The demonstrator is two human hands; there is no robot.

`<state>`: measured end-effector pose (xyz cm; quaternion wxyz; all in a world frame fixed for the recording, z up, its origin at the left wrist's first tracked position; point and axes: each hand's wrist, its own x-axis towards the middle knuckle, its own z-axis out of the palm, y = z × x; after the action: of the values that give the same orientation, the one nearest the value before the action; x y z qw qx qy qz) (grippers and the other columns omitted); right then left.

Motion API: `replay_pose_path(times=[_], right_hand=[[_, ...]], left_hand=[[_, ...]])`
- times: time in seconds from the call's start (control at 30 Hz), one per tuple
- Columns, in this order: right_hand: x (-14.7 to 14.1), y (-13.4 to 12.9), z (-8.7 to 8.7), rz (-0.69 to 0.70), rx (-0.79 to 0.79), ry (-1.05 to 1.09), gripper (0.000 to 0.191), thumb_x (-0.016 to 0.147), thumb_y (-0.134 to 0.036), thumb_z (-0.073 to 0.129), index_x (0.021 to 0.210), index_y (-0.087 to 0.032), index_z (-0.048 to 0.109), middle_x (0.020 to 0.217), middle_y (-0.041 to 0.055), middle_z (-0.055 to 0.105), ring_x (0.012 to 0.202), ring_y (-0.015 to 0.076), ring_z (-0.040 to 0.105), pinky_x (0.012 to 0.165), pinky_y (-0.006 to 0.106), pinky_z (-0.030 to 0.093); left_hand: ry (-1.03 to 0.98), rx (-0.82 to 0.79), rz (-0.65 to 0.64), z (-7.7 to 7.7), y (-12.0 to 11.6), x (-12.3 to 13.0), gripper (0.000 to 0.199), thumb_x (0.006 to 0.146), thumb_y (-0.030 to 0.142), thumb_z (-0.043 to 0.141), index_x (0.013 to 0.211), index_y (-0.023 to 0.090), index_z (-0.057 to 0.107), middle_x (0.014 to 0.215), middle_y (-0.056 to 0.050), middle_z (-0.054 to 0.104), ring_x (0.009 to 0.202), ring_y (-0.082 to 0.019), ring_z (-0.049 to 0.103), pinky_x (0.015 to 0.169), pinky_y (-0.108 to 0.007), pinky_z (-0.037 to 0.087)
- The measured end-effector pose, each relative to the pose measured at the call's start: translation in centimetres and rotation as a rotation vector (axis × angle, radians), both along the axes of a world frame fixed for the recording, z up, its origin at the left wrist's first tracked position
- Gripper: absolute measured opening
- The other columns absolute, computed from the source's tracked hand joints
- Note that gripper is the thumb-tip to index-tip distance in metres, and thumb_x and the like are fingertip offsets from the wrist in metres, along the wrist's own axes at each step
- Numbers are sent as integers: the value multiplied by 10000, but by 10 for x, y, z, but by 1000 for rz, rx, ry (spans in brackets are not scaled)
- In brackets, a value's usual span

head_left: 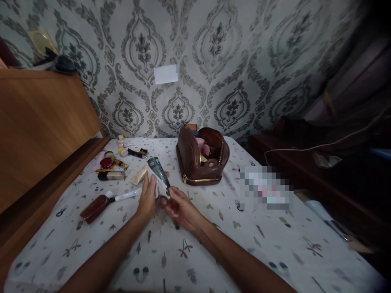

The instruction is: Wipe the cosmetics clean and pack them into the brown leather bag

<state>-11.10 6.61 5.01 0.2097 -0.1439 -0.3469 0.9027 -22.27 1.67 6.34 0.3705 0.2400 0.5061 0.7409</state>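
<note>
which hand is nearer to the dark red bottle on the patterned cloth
Left. The left hand is to the right of the dark red bottle, apart from it; the right hand is farther right, beyond the left.

Bare, slender forearms [106, 249] end in seemingly slim fingers [179, 195], slightly blurred.

The head camera faces the wall [195, 106], tilted downward.

Between left hand [147, 199] and right hand [183, 207]: tube [158, 167]. On cloth [232, 250]: bottle [95, 208] left of hands, bag [190, 158] right of tube. Behind bag: wall [210, 89].
</note>
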Motion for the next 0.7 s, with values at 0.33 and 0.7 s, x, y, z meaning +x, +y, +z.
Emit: replay_pose_path(times=[0.33, 0.7], right_hand=[[3, 6, 2, 134, 10, -16, 564, 592, -542, 838, 788, -217, 421, 566, -67, 593, 335, 14, 339, 336, 155, 108], [12, 11, 19, -523, 662, -229, 233, 816, -409, 608, 805, -209, 488, 609, -73, 473, 484, 86, 453, 450, 205, 356]], left_hand=[[-606, 148, -114, 10, -2, -28, 506, 999, 395, 297, 1138, 124, 700, 892, -144, 774, 850, -275, 747, 839, -457, 594], [-442, 85, 74, 11, -1, -42, 306, 975, 337, 444, 916, 187, 703, 700, -16, 741, 583, -162, 699, 528, -249, 610]])
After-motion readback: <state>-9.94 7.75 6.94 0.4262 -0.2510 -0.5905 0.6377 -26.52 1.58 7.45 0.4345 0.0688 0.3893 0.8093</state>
